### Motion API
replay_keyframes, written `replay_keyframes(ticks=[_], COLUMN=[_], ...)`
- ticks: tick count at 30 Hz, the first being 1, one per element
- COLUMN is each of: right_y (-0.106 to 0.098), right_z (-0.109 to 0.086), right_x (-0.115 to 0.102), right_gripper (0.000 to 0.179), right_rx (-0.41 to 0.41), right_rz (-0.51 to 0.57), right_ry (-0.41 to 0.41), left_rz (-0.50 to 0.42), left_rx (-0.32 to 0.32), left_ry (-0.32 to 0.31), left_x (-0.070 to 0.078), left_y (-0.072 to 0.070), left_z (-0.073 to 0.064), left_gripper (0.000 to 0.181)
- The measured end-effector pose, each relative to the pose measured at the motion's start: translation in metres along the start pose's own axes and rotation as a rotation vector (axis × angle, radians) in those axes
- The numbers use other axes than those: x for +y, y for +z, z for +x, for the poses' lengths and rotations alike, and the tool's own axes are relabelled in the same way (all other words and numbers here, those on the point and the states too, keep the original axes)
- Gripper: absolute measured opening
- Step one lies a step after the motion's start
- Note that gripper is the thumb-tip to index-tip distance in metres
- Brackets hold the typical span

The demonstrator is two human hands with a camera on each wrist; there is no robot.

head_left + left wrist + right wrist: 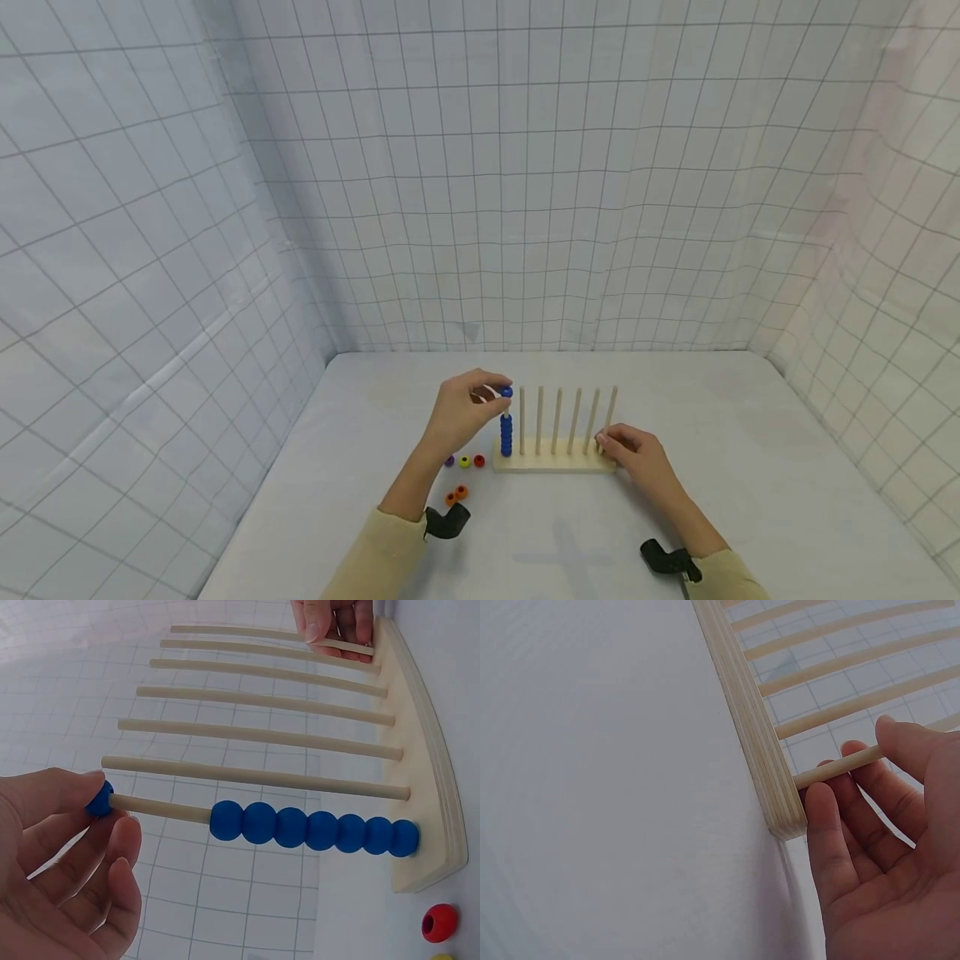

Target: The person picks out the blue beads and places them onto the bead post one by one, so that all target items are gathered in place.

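A wooden peg rack (555, 467) with several upright dowels stands on the table. Its leftmost dowel carries a stack of blue beads (322, 830). At the top of that dowel my left hand (467, 410) pinches one more blue bead (100, 799) between thumb and fingertips; the dowel's tip reaches into it, and bare wood shows between it and the stack. My right hand (636, 457) holds the rightmost dowel (840, 766) low down, close to the base, with thumb and fingers around it. The other dowels (255, 776) bear no beads.
Left of the rack lie a red bead (479, 461), a yellow bead (465, 462) and a purple bead (449, 461), partly behind the left wrist. Nearer the front are two orange beads (461, 492). White grid-patterned sheets (525, 208) enclose the table (720, 433) at back and sides.
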State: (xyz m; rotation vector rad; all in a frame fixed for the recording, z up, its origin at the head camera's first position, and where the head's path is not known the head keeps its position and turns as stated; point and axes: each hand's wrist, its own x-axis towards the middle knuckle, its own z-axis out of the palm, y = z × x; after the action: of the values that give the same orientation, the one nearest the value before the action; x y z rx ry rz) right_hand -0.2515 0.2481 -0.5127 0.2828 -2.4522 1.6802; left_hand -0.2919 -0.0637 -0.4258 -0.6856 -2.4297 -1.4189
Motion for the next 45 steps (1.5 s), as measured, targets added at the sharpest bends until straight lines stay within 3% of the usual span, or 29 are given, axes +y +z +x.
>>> replay_keyframes(ticks=[21, 45], right_y=[-0.001, -0.003], right_z=[-0.001, 0.002], right_x=[-0.002, 0.004], right_gripper=[0.025, 0.025], right_rx=[-0.024, -0.021], right_rz=[0.006, -0.007], right_ry=[0.026, 0.025], left_rz=[-0.058, -0.061], left_rx=[-0.048, -0.052], left_ry=[-0.048, -0.093], left_x=[-0.013, -0.014], left_y=[0.001, 0.004], left_z=[-0.004, -0.006], left_gripper=[0.025, 0.021])
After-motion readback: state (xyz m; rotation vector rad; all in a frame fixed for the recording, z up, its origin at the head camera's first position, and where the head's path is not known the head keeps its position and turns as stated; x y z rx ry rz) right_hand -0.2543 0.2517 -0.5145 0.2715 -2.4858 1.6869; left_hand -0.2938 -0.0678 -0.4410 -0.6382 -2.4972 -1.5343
